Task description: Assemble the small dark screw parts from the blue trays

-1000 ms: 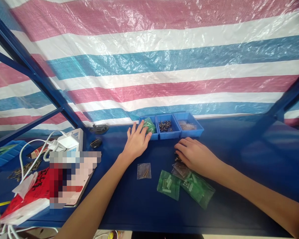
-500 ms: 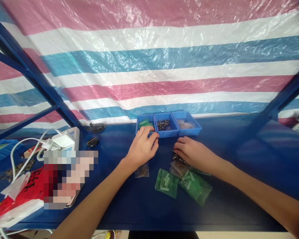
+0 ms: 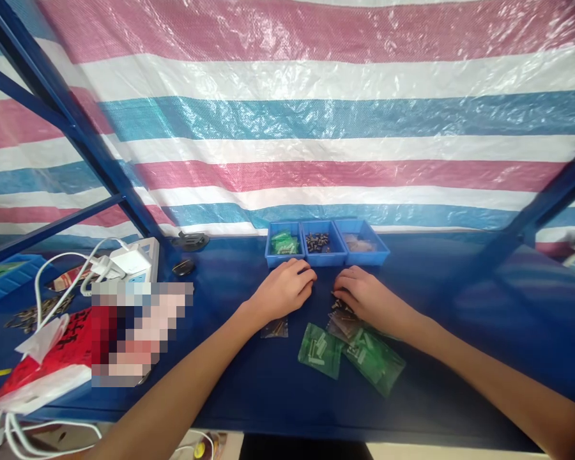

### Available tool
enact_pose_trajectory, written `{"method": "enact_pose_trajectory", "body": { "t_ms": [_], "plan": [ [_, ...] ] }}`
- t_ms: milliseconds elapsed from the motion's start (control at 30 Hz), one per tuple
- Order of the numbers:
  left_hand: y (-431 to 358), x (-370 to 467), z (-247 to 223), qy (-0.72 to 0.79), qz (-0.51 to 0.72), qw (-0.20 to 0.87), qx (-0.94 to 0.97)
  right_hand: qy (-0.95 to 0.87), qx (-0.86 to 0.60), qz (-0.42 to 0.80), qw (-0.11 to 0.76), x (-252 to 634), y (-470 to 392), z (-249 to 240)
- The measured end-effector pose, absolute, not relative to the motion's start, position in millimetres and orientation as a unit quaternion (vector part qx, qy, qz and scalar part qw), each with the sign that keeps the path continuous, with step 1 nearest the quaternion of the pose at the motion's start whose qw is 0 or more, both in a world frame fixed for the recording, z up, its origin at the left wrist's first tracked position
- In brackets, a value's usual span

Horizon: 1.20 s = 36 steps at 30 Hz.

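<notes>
My left hand [image 3: 285, 291] is just in front of the three blue bins, its fingers curled down; whatever they may hold is hidden. My right hand [image 3: 370, 295] bends over a small pile of dark screws [image 3: 341, 306], fingertips drawn together at its edge. Under and beside that hand lie small clear bags [image 3: 341, 324] and a green zip bag [image 3: 376, 361]. A second green bag [image 3: 319, 350] with pale pieces inside lies to the left. Close below my left hand is a clear bag of screws [image 3: 275, 328].
The left bin [image 3: 282, 262] holds green bags, the middle bin [image 3: 324, 259] dark screws, the right bin [image 3: 368, 258] clear bags. At left are a white power strip [image 3: 149, 255], cables, a red package [image 3: 74, 338] and loose metal parts [image 3: 36, 313]. Blue frame posts flank the table.
My left hand has drawn back from over the left bin toward me and slightly right, uncovering its green bags. My right hand stays by the screws. The view has shifted slightly.
</notes>
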<state>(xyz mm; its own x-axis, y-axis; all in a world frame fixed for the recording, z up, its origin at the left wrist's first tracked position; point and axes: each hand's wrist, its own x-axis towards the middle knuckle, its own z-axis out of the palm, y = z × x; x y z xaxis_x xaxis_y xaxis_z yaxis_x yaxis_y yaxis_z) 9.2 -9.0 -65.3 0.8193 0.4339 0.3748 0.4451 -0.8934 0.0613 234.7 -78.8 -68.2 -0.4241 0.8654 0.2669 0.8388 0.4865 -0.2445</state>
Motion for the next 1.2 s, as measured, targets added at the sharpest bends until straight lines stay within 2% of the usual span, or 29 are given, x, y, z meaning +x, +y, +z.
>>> {"method": "enact_pose_trajectory", "body": {
  "t_ms": [367, 767, 967, 1200],
  "plan": [
    [-8.5, 7.7, -62.4, -0.238, -0.199, 0.027, -0.95, -0.817, -0.521, 0.086, 0.234, 237.3, -71.9, -69.6],
    [-7.3, 11.3, -72.7, -0.239, -0.213, -0.044, -0.946, -0.821, -0.477, 0.05, 0.309, 239.1, -70.0, -71.8],
    [-7.9, 9.6, -67.4, -0.263, -0.175, -0.071, -0.946, -0.81, -0.496, 0.033, 0.31, 241.6, -67.7, -70.1],
    [-12.1, 10.0, -60.1, -0.28, -0.132, -0.072, -0.948, -0.825, -0.472, 0.069, 0.304, 234.8, -72.4, -68.4]
  ]
}}
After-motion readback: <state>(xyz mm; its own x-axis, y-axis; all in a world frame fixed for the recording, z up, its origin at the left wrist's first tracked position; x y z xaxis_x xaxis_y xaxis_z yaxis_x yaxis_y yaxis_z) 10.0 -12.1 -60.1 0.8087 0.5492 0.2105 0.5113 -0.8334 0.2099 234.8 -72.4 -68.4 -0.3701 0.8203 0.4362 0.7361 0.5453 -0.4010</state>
